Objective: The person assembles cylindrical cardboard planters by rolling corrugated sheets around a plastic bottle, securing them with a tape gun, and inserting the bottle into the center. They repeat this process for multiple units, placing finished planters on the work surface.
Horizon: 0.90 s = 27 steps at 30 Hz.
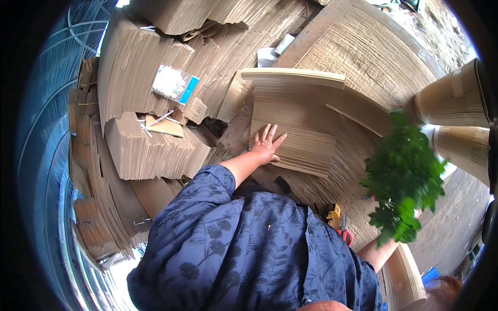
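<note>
In front of me lies an open cardboard box (296,103) with its flaps folded out. My left hand (265,147) rests on its near flap, fingers spread and holding nothing. Off to the right, my right hand (393,244) grips a bunch of leafy greens (404,173), slightly blurred. The leaves hide most of that hand's fingers, and the bunch is apart from the box.
Stacks of flattened cardboard (148,150) rise at the left, with a clear plastic packet (174,84) on top. Red-handled scissors (345,236) and a yellow tool (333,213) lie near my body. Tall brown cylinders (451,96) stand at the right.
</note>
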{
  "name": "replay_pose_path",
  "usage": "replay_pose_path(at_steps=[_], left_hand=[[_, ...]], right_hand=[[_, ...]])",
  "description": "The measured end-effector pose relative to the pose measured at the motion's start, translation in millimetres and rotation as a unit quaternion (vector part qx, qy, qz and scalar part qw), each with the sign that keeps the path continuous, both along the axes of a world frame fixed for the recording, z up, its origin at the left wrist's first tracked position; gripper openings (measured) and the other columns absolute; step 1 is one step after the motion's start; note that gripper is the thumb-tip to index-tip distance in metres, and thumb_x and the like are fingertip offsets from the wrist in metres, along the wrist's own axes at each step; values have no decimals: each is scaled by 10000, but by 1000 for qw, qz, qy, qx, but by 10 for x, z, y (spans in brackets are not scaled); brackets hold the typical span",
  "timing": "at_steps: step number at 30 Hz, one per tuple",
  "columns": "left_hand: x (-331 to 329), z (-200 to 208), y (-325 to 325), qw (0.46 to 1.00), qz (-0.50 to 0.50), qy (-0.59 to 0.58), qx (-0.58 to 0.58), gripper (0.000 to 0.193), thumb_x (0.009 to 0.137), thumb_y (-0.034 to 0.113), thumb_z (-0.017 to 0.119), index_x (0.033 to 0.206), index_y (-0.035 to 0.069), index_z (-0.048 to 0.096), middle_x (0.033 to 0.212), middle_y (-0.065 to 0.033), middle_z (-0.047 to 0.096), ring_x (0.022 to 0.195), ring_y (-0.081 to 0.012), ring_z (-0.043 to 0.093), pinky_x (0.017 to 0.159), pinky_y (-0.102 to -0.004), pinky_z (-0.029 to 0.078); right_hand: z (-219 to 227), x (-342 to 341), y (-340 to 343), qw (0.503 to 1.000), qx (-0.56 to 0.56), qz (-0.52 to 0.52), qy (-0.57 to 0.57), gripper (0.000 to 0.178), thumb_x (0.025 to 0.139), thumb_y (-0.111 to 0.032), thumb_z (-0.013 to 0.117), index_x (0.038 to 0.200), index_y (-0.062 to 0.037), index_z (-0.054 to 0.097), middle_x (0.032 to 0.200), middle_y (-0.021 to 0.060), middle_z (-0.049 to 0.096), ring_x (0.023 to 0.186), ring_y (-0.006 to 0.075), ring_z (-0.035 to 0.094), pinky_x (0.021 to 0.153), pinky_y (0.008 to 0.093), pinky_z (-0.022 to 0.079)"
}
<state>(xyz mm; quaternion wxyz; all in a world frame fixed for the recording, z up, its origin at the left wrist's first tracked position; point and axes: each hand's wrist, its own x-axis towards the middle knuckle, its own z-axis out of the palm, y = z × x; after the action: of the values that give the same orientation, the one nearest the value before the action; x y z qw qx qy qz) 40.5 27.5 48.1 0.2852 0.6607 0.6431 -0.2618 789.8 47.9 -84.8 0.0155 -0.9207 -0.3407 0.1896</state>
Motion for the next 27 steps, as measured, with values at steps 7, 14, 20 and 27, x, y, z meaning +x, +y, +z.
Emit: replay_pose_path(at_steps=[7,14,20,27], left_hand=[[-8,6,-12,1000,13,-16,2,1084,729,466,817,1568,382,137,1639,-154,-75,1509,-398,-46,1133,-683,163],[-35,-19,-48,998,32,-47,29,1108,701,423,847,1566,383,157,1645,-141,-60,1514,-375,-57,1125,-701,140],[-67,23,-46,995,59,-71,28,1092,697,376,861,1553,427,186,1657,-87,-35,1522,-333,-43,1145,-661,131],[-121,32,-27,998,-8,16,-53,786,812,458,752,1500,323,398,1659,-27,68,1523,-296,-2,1169,-646,125]], right_hand=[[100,-196,393,986,109,-59,109,606,900,-178,604,1469,-157,395,1396,86,506,1197,250,549,932,399,507],[558,-623,645,916,241,-138,289,635,870,-170,659,1454,-116,414,1363,97,534,1163,237,575,905,379,526],[1207,-1254,402,851,215,-118,463,662,844,-163,706,1441,-81,430,1335,107,558,1135,226,597,881,361,543],[2498,-3639,596,847,56,231,475,798,761,-95,794,1457,-32,408,1272,147,591,1101,230,614,910,357,537]])
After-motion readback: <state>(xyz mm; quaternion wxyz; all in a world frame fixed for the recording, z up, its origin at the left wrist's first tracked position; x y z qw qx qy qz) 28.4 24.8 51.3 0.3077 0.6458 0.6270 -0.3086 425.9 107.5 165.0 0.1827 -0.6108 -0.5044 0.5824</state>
